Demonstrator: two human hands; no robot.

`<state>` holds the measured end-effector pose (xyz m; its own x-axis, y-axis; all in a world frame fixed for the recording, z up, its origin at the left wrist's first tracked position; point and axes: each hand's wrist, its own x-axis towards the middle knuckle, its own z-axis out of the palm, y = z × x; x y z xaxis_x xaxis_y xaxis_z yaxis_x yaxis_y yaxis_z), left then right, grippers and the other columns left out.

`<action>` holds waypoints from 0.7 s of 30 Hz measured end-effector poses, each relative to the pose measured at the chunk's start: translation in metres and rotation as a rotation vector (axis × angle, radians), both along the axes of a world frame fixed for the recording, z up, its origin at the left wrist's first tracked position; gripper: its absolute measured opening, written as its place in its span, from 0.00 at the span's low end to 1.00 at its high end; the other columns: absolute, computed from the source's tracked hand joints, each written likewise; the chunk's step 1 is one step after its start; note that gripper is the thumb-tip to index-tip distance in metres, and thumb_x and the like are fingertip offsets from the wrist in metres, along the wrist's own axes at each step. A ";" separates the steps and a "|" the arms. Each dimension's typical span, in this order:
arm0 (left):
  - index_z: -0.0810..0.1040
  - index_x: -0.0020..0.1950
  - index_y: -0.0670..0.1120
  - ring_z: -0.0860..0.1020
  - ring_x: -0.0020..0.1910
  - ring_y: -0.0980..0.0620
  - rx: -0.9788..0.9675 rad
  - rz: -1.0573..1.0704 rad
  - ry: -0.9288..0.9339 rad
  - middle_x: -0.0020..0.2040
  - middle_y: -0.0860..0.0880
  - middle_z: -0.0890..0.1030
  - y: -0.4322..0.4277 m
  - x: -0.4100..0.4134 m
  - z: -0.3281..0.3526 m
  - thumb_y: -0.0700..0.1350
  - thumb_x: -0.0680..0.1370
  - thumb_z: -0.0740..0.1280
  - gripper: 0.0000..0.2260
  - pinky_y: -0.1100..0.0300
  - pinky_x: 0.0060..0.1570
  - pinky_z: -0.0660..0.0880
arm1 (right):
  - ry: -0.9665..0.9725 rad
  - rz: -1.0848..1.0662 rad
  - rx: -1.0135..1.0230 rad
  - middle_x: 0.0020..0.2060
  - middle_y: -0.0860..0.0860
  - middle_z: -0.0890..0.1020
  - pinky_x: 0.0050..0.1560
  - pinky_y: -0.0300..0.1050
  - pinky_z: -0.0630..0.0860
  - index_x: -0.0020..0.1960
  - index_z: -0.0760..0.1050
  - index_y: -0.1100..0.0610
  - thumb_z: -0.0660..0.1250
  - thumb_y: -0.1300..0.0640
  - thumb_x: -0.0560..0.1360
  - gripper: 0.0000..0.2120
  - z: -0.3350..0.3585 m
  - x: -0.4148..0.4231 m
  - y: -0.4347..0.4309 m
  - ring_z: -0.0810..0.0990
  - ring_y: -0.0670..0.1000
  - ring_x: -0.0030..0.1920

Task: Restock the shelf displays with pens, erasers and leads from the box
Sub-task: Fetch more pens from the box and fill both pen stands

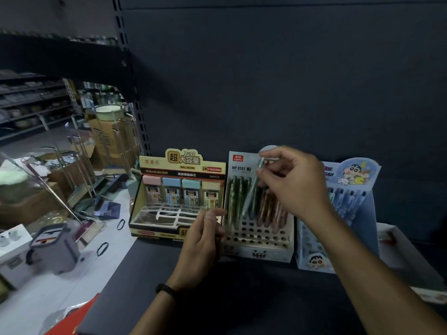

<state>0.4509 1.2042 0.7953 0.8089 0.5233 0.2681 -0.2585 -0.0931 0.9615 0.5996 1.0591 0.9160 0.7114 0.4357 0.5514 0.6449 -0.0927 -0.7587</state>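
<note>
Three display boxes stand on the dark shelf (242, 298). My right hand (292, 182) pinches a pale green pen (252, 189) by its upper end, its tip down among the pens in the middle pen display (260, 240), a white box with rows of holes. My left hand (205, 235) sits in front of that display with fingers curled round what looks like a blurred bunch of pens. To the left stands the yellow lead display (179, 197) with pastel lead cases in its back row. A blue cartoon pen display (338, 213) stands to the right.
A white box (406, 252) lies at the shelf's right end. Left of the shelf, the floor holds cardboard boxes (111, 139), a grey container (53, 247), metal racks and loose black rings. A slotted upright (142, 131) rises by the lead display.
</note>
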 end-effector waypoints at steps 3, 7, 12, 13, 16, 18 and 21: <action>0.71 0.57 0.45 0.65 0.30 0.51 -0.100 -0.037 0.004 0.41 0.42 0.71 -0.002 -0.004 -0.003 0.56 0.88 0.56 0.15 0.57 0.28 0.63 | -0.111 -0.109 -0.077 0.39 0.43 0.86 0.47 0.43 0.85 0.56 0.87 0.48 0.77 0.56 0.77 0.09 -0.006 0.007 -0.001 0.86 0.40 0.39; 0.70 0.50 0.49 0.62 0.31 0.49 -0.170 -0.019 -0.126 0.39 0.44 0.69 -0.004 -0.004 0.000 0.45 0.84 0.54 0.07 0.53 0.31 0.61 | -0.148 -0.147 -0.187 0.42 0.39 0.85 0.45 0.33 0.82 0.59 0.86 0.48 0.75 0.54 0.79 0.10 -0.018 0.000 0.006 0.83 0.39 0.39; 0.72 0.57 0.44 0.68 0.32 0.44 -0.029 0.065 -0.197 0.38 0.40 0.73 -0.009 -0.002 0.009 0.46 0.89 0.55 0.09 0.51 0.31 0.66 | -0.200 -0.143 -0.228 0.42 0.44 0.87 0.60 0.55 0.83 0.58 0.86 0.50 0.75 0.56 0.79 0.08 -0.027 -0.010 0.017 0.85 0.45 0.43; 0.73 0.59 0.45 0.67 0.31 0.44 -0.002 0.080 -0.197 0.37 0.40 0.71 -0.009 -0.002 0.011 0.46 0.90 0.54 0.10 0.51 0.31 0.65 | -0.213 -0.143 -0.228 0.44 0.46 0.88 0.60 0.54 0.83 0.58 0.86 0.51 0.75 0.57 0.79 0.08 -0.028 -0.011 0.019 0.85 0.45 0.44; 0.75 0.66 0.47 0.59 0.31 0.41 -0.041 0.061 -0.198 0.35 0.37 0.62 -0.006 -0.002 0.010 0.46 0.90 0.55 0.11 0.47 0.33 0.58 | -0.217 -0.151 -0.247 0.46 0.50 0.89 0.54 0.48 0.85 0.58 0.86 0.51 0.75 0.58 0.79 0.09 -0.027 -0.011 0.022 0.85 0.45 0.43; 0.75 0.68 0.47 0.59 0.33 0.42 -0.100 0.023 -0.197 0.36 0.38 0.64 -0.005 -0.001 0.006 0.44 0.87 0.56 0.13 0.48 0.34 0.58 | -0.212 -0.158 -0.256 0.45 0.49 0.88 0.53 0.48 0.85 0.58 0.86 0.50 0.75 0.57 0.78 0.09 -0.026 -0.010 0.023 0.86 0.46 0.43; 0.73 0.61 0.44 0.65 0.35 0.48 -0.154 -0.002 -0.205 0.40 0.44 0.72 -0.006 -0.001 0.004 0.37 0.80 0.56 0.12 0.52 0.36 0.63 | -0.190 -0.151 -0.267 0.45 0.47 0.88 0.52 0.47 0.85 0.58 0.86 0.49 0.75 0.57 0.78 0.10 -0.026 -0.009 0.025 0.86 0.45 0.43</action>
<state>0.4497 1.1982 0.7988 0.7468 0.5695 0.3435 -0.4494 0.0514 0.8919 0.5903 1.0844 0.8899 0.6745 0.4797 0.5612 0.7360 -0.3766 -0.5627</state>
